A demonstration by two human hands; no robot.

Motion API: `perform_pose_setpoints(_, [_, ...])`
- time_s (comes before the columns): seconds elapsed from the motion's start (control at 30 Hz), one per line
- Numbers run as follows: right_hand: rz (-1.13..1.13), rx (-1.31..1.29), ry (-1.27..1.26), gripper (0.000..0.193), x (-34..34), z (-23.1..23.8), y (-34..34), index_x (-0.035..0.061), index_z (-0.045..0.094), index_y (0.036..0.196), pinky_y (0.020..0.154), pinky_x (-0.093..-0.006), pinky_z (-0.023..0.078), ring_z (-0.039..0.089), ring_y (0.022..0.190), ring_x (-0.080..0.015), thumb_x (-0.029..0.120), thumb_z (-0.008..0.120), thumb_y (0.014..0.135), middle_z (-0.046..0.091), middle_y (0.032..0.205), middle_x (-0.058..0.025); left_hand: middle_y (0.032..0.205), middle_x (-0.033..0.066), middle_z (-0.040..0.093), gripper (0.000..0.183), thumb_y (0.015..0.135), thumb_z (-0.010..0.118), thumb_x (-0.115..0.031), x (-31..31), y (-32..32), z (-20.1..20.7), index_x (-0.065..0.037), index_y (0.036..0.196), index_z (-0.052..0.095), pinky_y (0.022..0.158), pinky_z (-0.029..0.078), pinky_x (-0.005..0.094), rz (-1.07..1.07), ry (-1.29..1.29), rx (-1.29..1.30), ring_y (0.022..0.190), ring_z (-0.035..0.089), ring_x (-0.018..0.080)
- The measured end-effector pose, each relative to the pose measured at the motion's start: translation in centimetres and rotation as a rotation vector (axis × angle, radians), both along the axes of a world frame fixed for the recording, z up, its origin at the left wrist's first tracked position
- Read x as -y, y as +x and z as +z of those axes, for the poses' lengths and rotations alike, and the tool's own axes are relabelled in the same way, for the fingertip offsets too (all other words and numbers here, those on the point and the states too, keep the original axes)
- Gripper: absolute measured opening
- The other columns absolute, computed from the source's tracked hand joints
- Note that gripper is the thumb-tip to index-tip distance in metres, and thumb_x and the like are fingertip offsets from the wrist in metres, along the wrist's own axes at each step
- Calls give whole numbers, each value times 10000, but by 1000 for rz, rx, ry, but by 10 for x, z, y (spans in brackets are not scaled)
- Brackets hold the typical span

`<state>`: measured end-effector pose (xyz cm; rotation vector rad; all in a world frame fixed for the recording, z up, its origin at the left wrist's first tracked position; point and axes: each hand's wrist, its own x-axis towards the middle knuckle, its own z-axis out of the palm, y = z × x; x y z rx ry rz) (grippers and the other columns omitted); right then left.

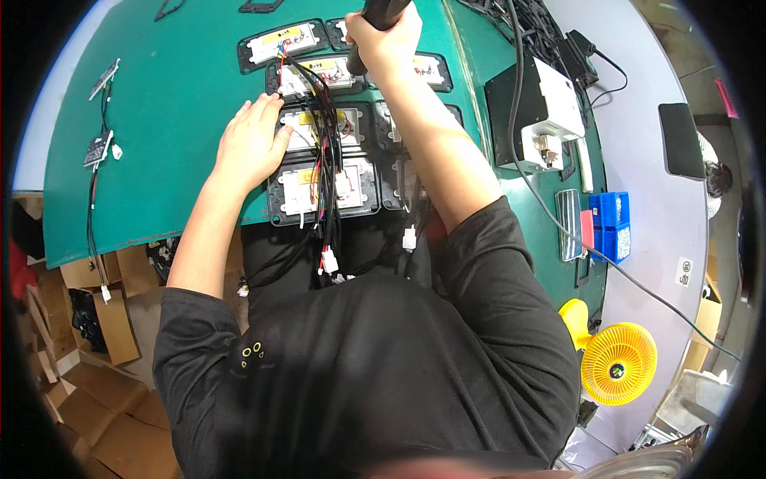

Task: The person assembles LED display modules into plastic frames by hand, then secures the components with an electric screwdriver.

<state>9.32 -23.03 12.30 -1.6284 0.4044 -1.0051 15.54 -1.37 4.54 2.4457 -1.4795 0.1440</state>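
My right hand [388, 44] is closed round the thick handle of a black hand tool [381, 14] at the top of the view. The tool's upper part is cut off, so I cannot tell its exact kind. Beneath it, two columns of black-framed modules [275, 188] with white inserts and yellow labels lie on the green mat. My left hand [254, 144] rests flat with fingers stretched, against the left edge of the left column. Bundled dark wires [325, 128] run down over that column to white connectors [329, 259] at the table's near edge. My right forearm hides part of the right column.
A black and white box-shaped device [535, 112] stands at the right, with a grey cable [586, 271] crossing past it. Blue parts bins [612, 227] and a yellow fan [618, 363] lie beyond. Wired boards [97, 150] lie far left; cardboard boxes [116, 415] sit below.
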Motion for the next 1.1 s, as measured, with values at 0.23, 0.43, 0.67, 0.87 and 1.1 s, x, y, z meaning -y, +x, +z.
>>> perform_pose_setpoints(0.23, [2,15,0,235,5,-9,2,38,552,864,601,-318,457,541,633,-146,87,702,690,561,699,-39,1371,211,503,497,924,532,-296,6,-5,9,26,1301,494,1140,300,456,3,92,108,1326,439,320])
perform_pose_setpoints(0.43, [89,-42,-95,262,6,-11,9,40,585,888,656,-329,474,552,675,-149,134,731,692,586,726,-38,1270,213,570,431,922,540,-286,7,5,25,37,1206,557,1117,335,462,-30,84,0,1253,498,344])
perform_pose_setpoints(0.67, [-328,59,-142,318,27,-18,-22,19,583,961,658,-350,472,563,700,-192,131,750,715,587,739,-71,1066,183,604,348,904,566,-266,28,1,32,28,1090,582,1029,420,450,-68,107,-56,1061,581,359])
perform_pose_setpoints(0.87, [-393,379,-165,313,48,68,-188,-59,543,1054,560,-282,503,584,535,-161,-69,626,753,617,696,-106,1079,192,549,390,844,641,-251,9,0,23,18,1106,534,876,476,438,-66,29,-61,1027,575,371])
perform_pose_setpoints(1.1, [-623,408,-237,312,133,57,-269,-74,514,997,488,-287,479,575,484,-179,-69,633,708,579,640,-117,1132,182,518,432,838,663,-250,14,3,21,15,1137,499,856,481,450,-97,47,-57,1022,582,389])
